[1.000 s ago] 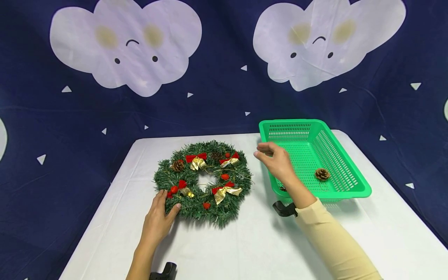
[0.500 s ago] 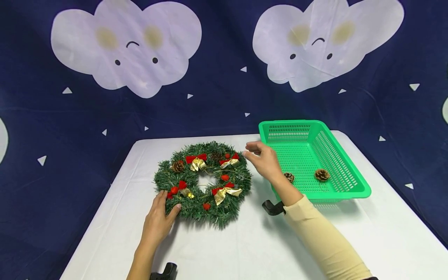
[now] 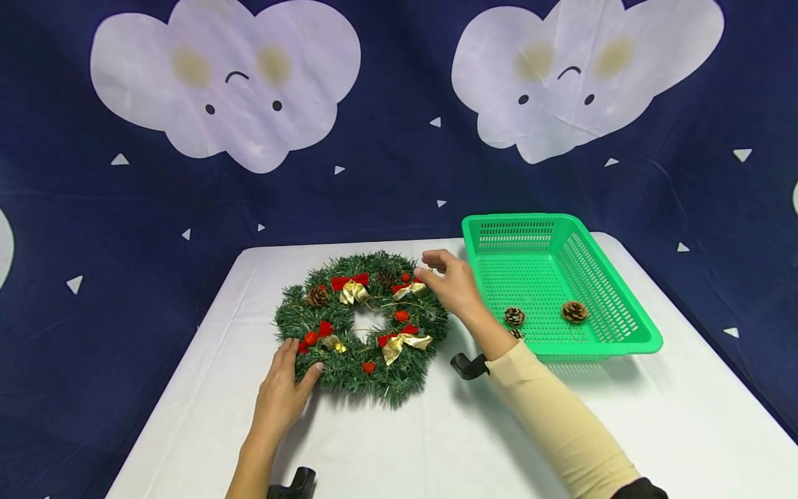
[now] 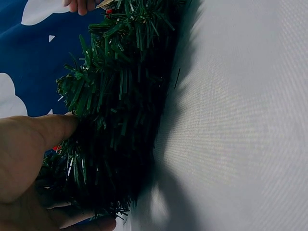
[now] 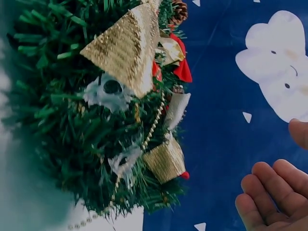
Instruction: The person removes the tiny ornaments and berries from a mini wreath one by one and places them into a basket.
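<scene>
A green wreath [image 3: 389,381] with red and gold bows, red berries and pinecones lies on the white table. At its lower left edge the left hand [image 3: 280,398] grips it, thumb on top; in the left wrist view the thumb [image 4: 53,130] presses into the green strands [image 4: 115,96], with the other fingers lower down, partly hidden. Above the wreath's upper right part hovers the right hand [image 3: 455,284], fingers relaxed and thumb apart, holding nothing. The right wrist view shows this hand [image 5: 276,192] clear of the wreath [image 5: 72,134] and its gold bow [image 5: 125,45].
Right of the wreath stands a green basket [image 3: 623,298], with pinecones [image 3: 575,312] inside, one partly hidden by the right forearm. Dark blue cloth with clouds hangs behind the table [image 3: 386,450]. Black devices are strapped at both wrists.
The right hand has moved left from beside the basket to over the wreath's upper right, uncovering pinecones in the basket. The left hand and the wreath have stayed in place.
</scene>
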